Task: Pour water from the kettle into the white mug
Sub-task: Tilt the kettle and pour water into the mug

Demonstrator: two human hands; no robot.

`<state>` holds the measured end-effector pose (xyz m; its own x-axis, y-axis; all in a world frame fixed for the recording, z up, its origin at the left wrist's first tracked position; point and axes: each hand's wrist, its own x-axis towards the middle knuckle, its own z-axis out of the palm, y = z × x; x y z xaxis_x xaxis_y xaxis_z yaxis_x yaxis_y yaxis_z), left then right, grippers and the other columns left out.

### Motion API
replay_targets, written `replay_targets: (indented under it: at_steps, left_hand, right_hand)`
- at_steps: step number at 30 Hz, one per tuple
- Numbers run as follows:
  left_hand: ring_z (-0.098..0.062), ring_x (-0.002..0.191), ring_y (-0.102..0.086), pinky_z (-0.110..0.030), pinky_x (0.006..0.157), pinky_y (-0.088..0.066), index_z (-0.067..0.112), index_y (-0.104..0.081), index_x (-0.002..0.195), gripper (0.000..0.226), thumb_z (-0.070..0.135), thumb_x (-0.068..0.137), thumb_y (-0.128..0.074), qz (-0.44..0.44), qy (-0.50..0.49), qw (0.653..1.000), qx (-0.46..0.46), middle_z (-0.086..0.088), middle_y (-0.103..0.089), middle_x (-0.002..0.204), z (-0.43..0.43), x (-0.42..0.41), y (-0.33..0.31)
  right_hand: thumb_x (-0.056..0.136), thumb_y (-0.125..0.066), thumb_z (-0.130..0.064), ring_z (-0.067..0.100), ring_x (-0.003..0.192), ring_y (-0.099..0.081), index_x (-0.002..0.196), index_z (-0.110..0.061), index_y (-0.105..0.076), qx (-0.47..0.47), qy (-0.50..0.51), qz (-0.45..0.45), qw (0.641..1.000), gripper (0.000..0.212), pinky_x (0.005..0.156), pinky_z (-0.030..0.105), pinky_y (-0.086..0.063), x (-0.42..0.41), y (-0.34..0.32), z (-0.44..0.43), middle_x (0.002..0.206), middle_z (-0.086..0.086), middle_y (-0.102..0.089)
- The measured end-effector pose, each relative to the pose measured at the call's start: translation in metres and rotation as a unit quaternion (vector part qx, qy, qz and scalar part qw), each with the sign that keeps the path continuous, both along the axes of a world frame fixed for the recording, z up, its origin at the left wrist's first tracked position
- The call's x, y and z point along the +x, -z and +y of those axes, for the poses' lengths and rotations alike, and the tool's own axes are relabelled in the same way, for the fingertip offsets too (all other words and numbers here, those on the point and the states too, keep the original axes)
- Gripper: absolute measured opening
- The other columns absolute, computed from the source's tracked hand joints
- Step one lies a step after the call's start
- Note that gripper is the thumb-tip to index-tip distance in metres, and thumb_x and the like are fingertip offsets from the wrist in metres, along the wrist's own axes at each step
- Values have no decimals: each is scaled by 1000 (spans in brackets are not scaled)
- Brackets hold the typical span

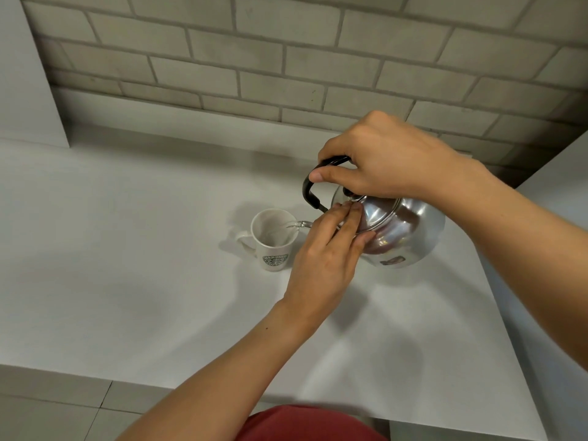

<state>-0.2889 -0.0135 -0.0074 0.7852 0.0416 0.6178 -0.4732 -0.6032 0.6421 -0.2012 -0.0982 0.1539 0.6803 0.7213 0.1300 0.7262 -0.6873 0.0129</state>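
The fingertips (351, 209) of the left hand (324, 256) lie pressed together and flat against the lid (372, 211) of a stainless steel kettle (404, 230), holding it in place just below its dark knob (350, 192), with the thumb resting lower on the kettle's side. The right hand (388, 160) is curled tightly around the black handle (310, 189), thumb stretched along the top, and carries the kettle in the air, tipped to the left. Its spout (300, 224) reaches over the rim of the white mug (273, 240), which stands on the white countertop (143, 265) roughly midway between the front edge and the tiled back wall (286, 58), toward the right side. The mug bears a green round logo and its handle points left. A thin clear stream seems to run from the spout into the mug, though how full the mug is cannot be made out. The pour appears to be under way. The next move likely calls for a steady tilt with the lid kept pinned, then levelling the kettle once the mug holds enough.
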Motion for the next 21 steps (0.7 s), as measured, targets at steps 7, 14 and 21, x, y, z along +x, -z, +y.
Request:
replay_targets:
  at_steps: [7,14,21]
  left_hand:
    - [-28,128,-60,-32,111,-46,-3,-63,134,37,17,102,-61,4,10,999,-31,-18,-64,133,-2,-1,-9]
    - [-26,126,-62,-35,108,-49,-2,-64,133,38,20,102,-59,1,20,998,-53,-16,-64,132,-6,-3,-13]
    - [-25,126,-62,-34,108,-49,-2,-64,133,40,22,103,-56,4,28,997,-71,-15,-64,132,-8,-2,-12]
  right_hand:
    - [96,-52,-65,32,76,-62,110,-24,-78,-48,7,-3,999,50,69,48,-57,-2,-15,8,80,10,-74]
    - [95,-50,-68,35,80,-65,107,-25,-77,-75,19,-4,997,52,70,47,-58,-2,-20,9,83,10,-73]
    - [96,-53,-64,36,87,-66,108,-24,-77,-83,27,-8,996,49,70,47,-58,-2,-20,8,87,11,-73]
